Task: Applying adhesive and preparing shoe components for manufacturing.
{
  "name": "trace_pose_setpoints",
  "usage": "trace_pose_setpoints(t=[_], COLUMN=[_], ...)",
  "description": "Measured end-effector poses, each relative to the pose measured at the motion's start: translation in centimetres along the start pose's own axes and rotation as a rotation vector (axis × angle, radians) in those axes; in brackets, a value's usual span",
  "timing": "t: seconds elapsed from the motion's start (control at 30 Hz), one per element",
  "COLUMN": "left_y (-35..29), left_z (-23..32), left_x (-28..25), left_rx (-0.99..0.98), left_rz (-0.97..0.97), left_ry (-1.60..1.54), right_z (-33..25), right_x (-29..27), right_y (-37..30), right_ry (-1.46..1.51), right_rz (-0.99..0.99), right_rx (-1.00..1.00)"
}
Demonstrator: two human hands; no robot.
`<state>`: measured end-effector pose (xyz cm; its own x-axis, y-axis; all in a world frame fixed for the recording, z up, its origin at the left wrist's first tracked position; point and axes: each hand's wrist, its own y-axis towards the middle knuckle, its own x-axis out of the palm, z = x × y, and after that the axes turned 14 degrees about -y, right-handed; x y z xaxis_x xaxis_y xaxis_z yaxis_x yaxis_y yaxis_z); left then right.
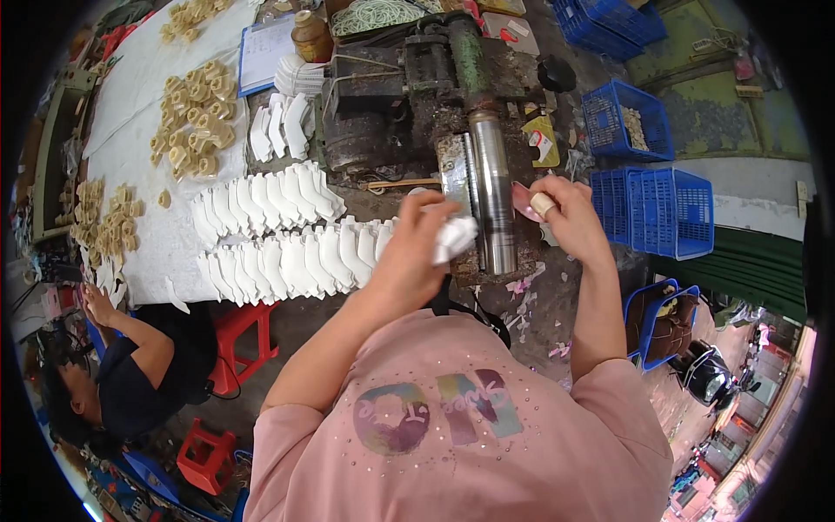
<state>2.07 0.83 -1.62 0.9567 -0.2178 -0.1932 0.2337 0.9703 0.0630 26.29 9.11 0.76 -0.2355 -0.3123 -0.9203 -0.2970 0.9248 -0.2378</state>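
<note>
My left hand (pixel 410 261) is closed round a crumpled-looking white piece (pixel 457 237), just left of a machine's shiny steel roller (pixel 492 187). On the roller's right side, my right hand (pixel 570 217) has its fingers curled in a pinch. A cream-coloured band (pixel 542 205) sits round one of its fingers, and a thin pinkish piece (pixel 524 202) shows at its fingertips. Two rows of curved white pieces (pixel 287 261) stand close together on the table left of my left hand. A flat metal plate (pixel 454 174) lies along the roller.
The greasy machine body (pixel 374 109) rises ahead. Cream-coloured small parts (pixel 193 117) lie heaped on the white-covered table (pixel 113 165). Blue crates (pixel 648 213) stand at right. Another person (pixel 143 357) sits at left near red stools (pixel 235 348). Pink scraps litter the floor.
</note>
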Motion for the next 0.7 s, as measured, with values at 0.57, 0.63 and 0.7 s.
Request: trace_pose_setpoints(t=[0.57,0.63,0.7], left_y=[-10.5,-14.5,-17.9], left_z=[-7.7,-10.8,-12.5], left_x=[-10.9,-12.8,-13.4], left_rx=[-0.080,-0.176,-0.315], left_rz=[0.598,0.650,0.450], left_ry=[0.254,0.460,0.548], right_z=[-1.4,-1.8,-2.0], right_x=[1.9,1.9,2.1], right_y=[-0.4,-0.4,-0.3], right_ry=[0.386,0.418,0.419], right_rz=[0.263,0.276,0.287], right_rx=[0.125,0.129,0.112])
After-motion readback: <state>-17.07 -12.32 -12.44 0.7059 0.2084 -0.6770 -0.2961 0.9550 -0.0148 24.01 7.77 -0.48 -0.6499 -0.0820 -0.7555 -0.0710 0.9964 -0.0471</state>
